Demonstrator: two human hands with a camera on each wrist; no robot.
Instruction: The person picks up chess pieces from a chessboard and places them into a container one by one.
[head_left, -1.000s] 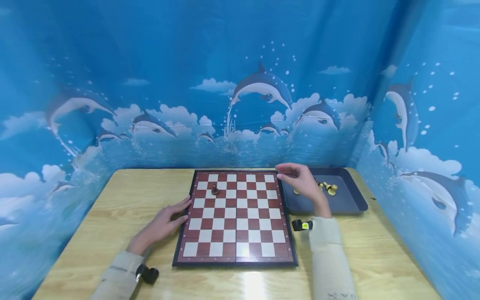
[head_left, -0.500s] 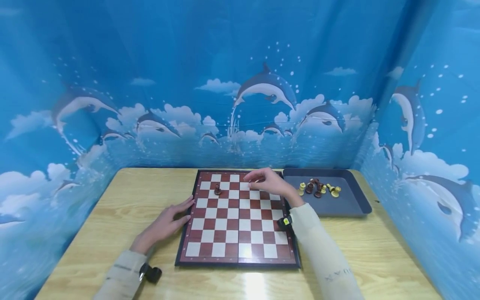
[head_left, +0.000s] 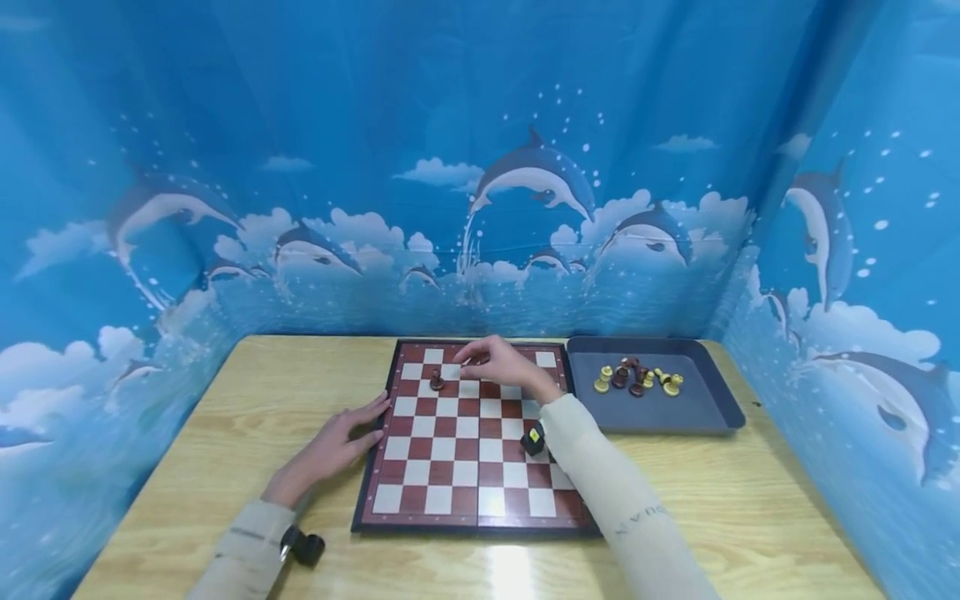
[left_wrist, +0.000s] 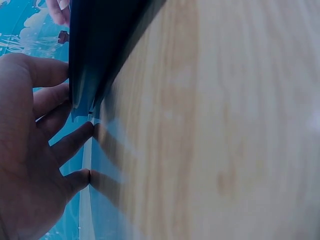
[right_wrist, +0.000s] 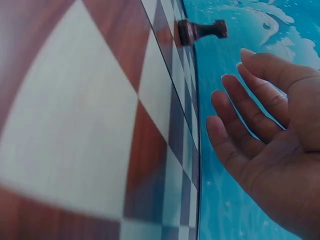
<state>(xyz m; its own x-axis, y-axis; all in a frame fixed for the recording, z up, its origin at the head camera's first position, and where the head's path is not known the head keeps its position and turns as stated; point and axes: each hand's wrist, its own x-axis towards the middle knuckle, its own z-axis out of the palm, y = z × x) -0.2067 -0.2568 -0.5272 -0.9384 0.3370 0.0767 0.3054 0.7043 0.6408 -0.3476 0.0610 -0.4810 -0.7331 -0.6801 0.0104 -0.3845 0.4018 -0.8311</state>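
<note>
A dark brown chess rook (head_left: pixel 437 380) stands on the far left part of the red-and-white chessboard (head_left: pixel 442 450). My right hand (head_left: pixel 498 367) hovers over the board just right of this piece, its fingers spread and bent a little. In the right wrist view, a gap lies between the fingertips (right_wrist: pixel 216 125) and the rook (right_wrist: pixel 202 31), and the palm holds nothing. At the board's left edge rests my left hand (head_left: pixel 330 450), fingers extended. The left wrist view has its fingers (left_wrist: pixel 50 72) against the board's dark side (left_wrist: pixel 95 55).
To the board's right sits a dark grey tray (head_left: pixel 705 408). Several yellow and dark brown chess pieces lie or stand in it, among them a yellow piece (head_left: pixel 603 380). Wood-patterned tabletop (head_left: pixel 285 392) surrounds the board. A blue dolphin-print curtain (head_left: pixel 360 192) encloses the back and sides.
My right hand has moved left from beside the tray, across the far side of the board, towards the rook. The left hand has stayed at the board's edge. The view has shifted slightly.
</note>
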